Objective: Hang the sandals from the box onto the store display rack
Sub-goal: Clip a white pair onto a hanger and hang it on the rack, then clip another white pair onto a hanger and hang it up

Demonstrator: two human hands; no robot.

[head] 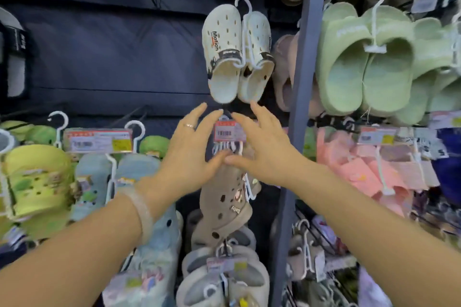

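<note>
A pair of cream clogs (237, 55), printed with the word "Motion", is seen hanging by a white plastic hanger (245, 32) from the display rack (306, 57), just left of its grey upright post. Directly below the pair, both hands are raised with fingers spread. The left hand (189, 152) is held released, fingers straight and a ring worn on one of them; a clear bangle (141, 209) is worn at its wrist. The right hand (262, 147) is likewise held loose, nothing being grasped. The two thumbs are brought together, apparently touching, in front of a bunch of white hanger hooks (228, 148), though contact with the hooks cannot be made out through the blur. Between the fingertips a red and white price tag (228, 132) is framed at the front of a peg. Under the thumbs a taupe clog (228, 204) with charms is hung, tilted, and grey-beige slides (224, 276) are hung further down. To the left, yellow-green clogs (37, 182) and pale blue clogs (117, 177) are displayed beneath another price tag (98, 142). To the right of the post, green slides (366, 62) are hung high, with pink slippers (369, 169) below them.
</note>
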